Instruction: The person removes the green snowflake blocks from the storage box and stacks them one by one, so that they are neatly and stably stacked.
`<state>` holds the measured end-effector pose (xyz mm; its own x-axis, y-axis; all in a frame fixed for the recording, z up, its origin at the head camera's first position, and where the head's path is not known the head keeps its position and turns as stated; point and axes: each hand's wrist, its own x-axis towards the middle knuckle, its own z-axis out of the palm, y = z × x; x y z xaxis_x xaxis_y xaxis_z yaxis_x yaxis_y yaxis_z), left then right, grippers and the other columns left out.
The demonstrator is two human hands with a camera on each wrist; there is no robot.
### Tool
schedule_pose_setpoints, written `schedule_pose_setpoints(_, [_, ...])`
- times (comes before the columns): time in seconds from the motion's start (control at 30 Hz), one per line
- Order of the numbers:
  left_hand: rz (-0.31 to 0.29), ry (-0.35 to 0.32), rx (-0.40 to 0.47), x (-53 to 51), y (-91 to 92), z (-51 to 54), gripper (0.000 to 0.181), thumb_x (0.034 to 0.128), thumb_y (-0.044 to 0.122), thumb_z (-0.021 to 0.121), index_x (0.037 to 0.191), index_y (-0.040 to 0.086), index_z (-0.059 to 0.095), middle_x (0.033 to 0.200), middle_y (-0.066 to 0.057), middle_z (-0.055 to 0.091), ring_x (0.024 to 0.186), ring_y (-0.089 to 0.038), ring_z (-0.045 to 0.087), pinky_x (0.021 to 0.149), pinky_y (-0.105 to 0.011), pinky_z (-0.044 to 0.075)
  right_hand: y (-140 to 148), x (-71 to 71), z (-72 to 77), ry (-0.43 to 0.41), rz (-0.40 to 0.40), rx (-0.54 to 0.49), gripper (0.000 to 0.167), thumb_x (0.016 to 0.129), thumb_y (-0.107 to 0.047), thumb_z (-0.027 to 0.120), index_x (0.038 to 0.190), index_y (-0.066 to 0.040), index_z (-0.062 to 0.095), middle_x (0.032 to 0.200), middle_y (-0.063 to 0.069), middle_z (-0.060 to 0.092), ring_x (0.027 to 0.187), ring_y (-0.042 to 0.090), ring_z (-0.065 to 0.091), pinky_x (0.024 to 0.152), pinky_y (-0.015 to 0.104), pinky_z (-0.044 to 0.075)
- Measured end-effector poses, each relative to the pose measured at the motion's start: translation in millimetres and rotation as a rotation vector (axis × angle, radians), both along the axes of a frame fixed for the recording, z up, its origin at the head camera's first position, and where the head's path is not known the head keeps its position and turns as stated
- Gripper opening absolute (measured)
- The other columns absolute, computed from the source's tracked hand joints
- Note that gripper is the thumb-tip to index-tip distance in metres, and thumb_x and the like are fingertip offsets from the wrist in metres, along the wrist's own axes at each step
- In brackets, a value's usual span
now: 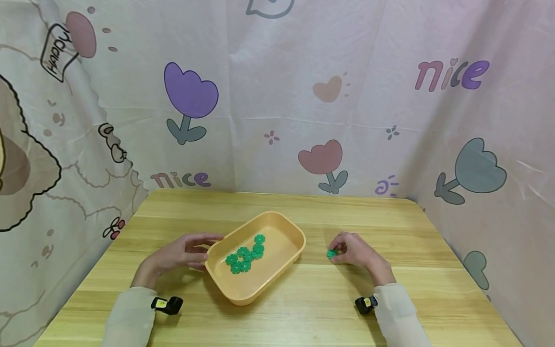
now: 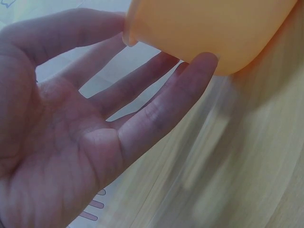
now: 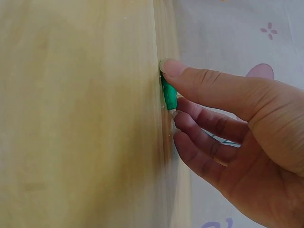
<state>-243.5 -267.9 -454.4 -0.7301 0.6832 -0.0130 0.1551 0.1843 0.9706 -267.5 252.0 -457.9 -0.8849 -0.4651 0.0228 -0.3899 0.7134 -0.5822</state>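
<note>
A yellow plastic bin point(image 1: 282, 236) sits at an angle on the table. Several green flower-shaped discs point(image 1: 245, 255) lie in it, clustered along its left side. At the bin's left end, my left hand point(image 1: 184, 253) touches the rim and outer wall with fairly straight, spread fingers; the left wrist view shows fingers point(image 2: 161, 102) against the bin wall point(image 2: 204, 28). To the right of the bin, my right hand point(image 1: 357, 250) pinches one green flower-shaped disc point(image 1: 331, 253) at the tabletop. In the right wrist view this green disc point(image 3: 169, 94) stands edge-on beneath the thumb.
The wooden table point(image 1: 277, 325) runs back to a patterned curtain point(image 1: 260, 96) that hangs behind it and on both sides. A small black wrist camera point(image 1: 168, 305) sits at the left sleeve, and another black camera point(image 1: 365, 304) at the right sleeve.
</note>
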Motion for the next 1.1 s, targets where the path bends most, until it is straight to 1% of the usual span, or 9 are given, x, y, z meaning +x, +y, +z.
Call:
schedule_pose_setpoints(0.33, [-0.003,0.004,0.004,-0.2,-0.1,-0.4,0.055,0.1021,0.004,0.057,0.155,-0.003,0.04,0.15,-0.04,0.041,0.123,-0.017,0.066,0.091,-0.043,0.064,0.6,0.1,0.3,-0.013,-0.005,0.004,0.028,0.078,-0.009,0.089,0.101,-0.001,0.076,0.097,0.006,0.07,0.086,0.015,0.063,0.075,0.022,0.057])
schedule_pose_setpoints(0.67, [0.008,-0.018,0.0,-0.1,0.5,-0.6,0.055,0.1016,0.003,0.057,0.154,-0.002,0.041,0.151,-0.038,0.041,0.124,-0.017,0.064,0.092,-0.044,0.063,1.1,0.1,0.0,-0.014,0.001,-0.005,0.028,0.078,-0.008,0.089,0.103,-0.002,0.077,0.097,0.006,0.069,0.087,0.014,0.063,0.076,0.021,0.057])
schedule_pose_setpoints(0.8, [0.013,-0.017,-0.008,-0.4,0.2,-0.7,0.055,0.1017,0.004,0.057,0.154,-0.001,0.042,0.151,-0.038,0.042,0.124,-0.017,0.064,0.092,-0.043,0.063,0.7,0.9,2.1,-0.032,-0.014,-0.027,0.028,0.08,-0.01,0.088,0.105,-0.002,0.076,0.099,0.008,0.072,0.091,0.018,0.065,0.08,0.029,0.059])
schedule_pose_setpoints(0.9, [0.013,-0.015,-0.011,-0.5,-0.3,-0.9,0.055,0.1018,0.004,0.057,0.154,-0.001,0.042,0.151,-0.038,0.043,0.124,-0.016,0.064,0.092,-0.043,0.063,-1.4,1.2,6.3,-0.038,-0.023,-0.06,0.029,0.082,-0.011,0.086,0.108,-0.003,0.075,0.103,0.01,0.073,0.096,0.023,0.067,0.085,0.037,0.062])
schedule_pose_setpoints(1.0, [0.01,-0.016,-0.006,-0.4,-0.1,-0.4,0.055,0.1019,0.004,0.057,0.154,-0.002,0.041,0.151,-0.038,0.042,0.124,-0.016,0.065,0.092,-0.043,0.063,-7.3,2.0,13.4,-0.02,-0.021,-0.102,0.029,0.085,-0.011,0.083,0.111,-0.002,0.074,0.108,0.013,0.074,0.099,0.026,0.067,0.088,0.041,0.062])
schedule_pose_setpoints(1.1, [0.008,-0.019,0.0,-0.2,1.0,0.6,0.055,0.1019,0.003,0.057,0.154,-0.003,0.041,0.15,-0.039,0.042,0.124,-0.019,0.065,0.092,-0.043,0.063,-17.3,3.9,21.9,0.009,-0.006,-0.157,0.026,0.087,-0.009,0.082,0.111,-0.001,0.074,0.111,0.019,0.073,0.099,0.032,0.067,0.09,0.046,0.062])
